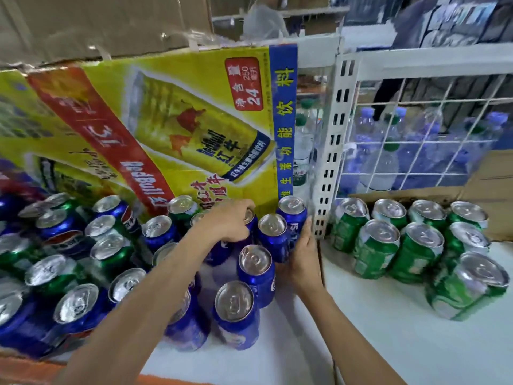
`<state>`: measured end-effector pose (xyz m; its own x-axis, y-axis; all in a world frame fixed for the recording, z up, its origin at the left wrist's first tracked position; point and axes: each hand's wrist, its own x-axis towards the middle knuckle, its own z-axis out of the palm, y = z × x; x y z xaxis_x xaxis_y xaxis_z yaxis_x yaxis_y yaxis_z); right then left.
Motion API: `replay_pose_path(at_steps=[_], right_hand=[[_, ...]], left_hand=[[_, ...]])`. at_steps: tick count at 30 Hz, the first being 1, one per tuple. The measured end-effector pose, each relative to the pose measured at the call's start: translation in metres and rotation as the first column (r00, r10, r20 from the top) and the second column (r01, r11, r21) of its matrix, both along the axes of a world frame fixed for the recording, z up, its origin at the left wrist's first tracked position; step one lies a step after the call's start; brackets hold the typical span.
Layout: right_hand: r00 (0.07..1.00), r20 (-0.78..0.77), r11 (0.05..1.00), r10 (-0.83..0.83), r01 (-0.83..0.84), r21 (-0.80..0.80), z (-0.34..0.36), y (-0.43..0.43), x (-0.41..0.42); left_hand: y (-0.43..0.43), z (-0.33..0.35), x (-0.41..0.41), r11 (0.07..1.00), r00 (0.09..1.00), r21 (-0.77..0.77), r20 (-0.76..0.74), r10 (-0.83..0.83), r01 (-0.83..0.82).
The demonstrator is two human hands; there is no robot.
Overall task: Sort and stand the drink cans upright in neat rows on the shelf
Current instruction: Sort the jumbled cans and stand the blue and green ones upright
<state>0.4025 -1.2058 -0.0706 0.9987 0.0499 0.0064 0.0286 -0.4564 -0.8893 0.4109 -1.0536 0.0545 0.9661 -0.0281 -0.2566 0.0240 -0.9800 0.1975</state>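
the blue cans (pixel 273 240) are standing on the white shelf (pixel 374 334) beside the slotted post (pixel 334 151). the left hand (pixel 230 220) is curling over one can's top; the right hand (pixel 298 257) is pressing flat against the row's side. rigid, slick, likely full and heavy, they are wanting a rim grip; the shelf is looking smooth and crowded.

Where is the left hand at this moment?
In the head view, at the centre, the left hand holds a blue can from above, just before the yellow carton and left of the right hand.
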Motion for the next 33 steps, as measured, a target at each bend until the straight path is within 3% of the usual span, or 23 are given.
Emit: replay_pose_path(at_steps=[2,5,8,11,13,16,20,22,26,30,33], right_hand=[[0.998,0.023,0.994,-0.065,0.067,-0.089,-0.001,0.006,-0.003],[0.992,0.059,0.99,-0.109,0.113,-0.083,0.004,0.016,-0.013],[0.991,0.082,0.994,-0.106,0.107,-0.017,0.003,0.018,-0.019],[0.981,0.121,0.988,-0.149,0.145,0.044,-0.007,0.017,-0.024],[0.982,0.123,0.989,-0.144,0.139,0.044,-0.012,0.017,-0.024],[0.979,0.138,0.987,-0.148,0.154,-0.038,-0.015,0.017,-0.016],[0.991,0.082,0.958,-0.106,0.124,-0.26,-0.011,0.016,-0.006],[0.994,0.063,0.92,-0.091,0.108,-0.377,-0.003,0.017,-0.004],[0.993,0.017,0.88,-0.116,0.111,-0.462,0.01,0.022,-0.002],[0.99,-0.028,0.914,-0.14,0.119,-0.387,0.014,0.023,0.006],[0.997,-0.042,0.942,-0.058,0.041,-0.333,0.005,0.025,0.012]], left_hand=[[0.001,-0.004,0.004,0.998,0.999,0.064,0.05,-0.018,0.014],[-0.002,-0.01,0.01,0.993,0.985,0.12,0.171,-0.03,0.009],[-0.003,-0.016,0.011,0.993,0.957,0.119,0.287,-0.038,0.004],[0.008,-0.019,0.004,0.998,0.969,0.048,0.24,-0.062,0.052],[0.023,-0.014,-0.002,0.997,0.953,-0.007,0.295,-0.073,0.079],[0.047,-0.003,-0.012,0.994,0.897,0.077,0.43,-0.098,0.072],[0.066,-0.009,-0.018,0.975,0.984,0.215,0.153,-0.094,0.059],[0.069,-0.021,-0.018,0.979,0.991,0.181,0.078,-0.11,0.095],[0.071,-0.023,-0.019,0.992,0.986,0.101,0.145,-0.087,0.073],[0.072,-0.022,-0.022,0.99,0.974,0.12,0.209,-0.091,0.067],[0.073,-0.023,-0.024,0.991,0.969,0.12,0.228,-0.091,0.065]])
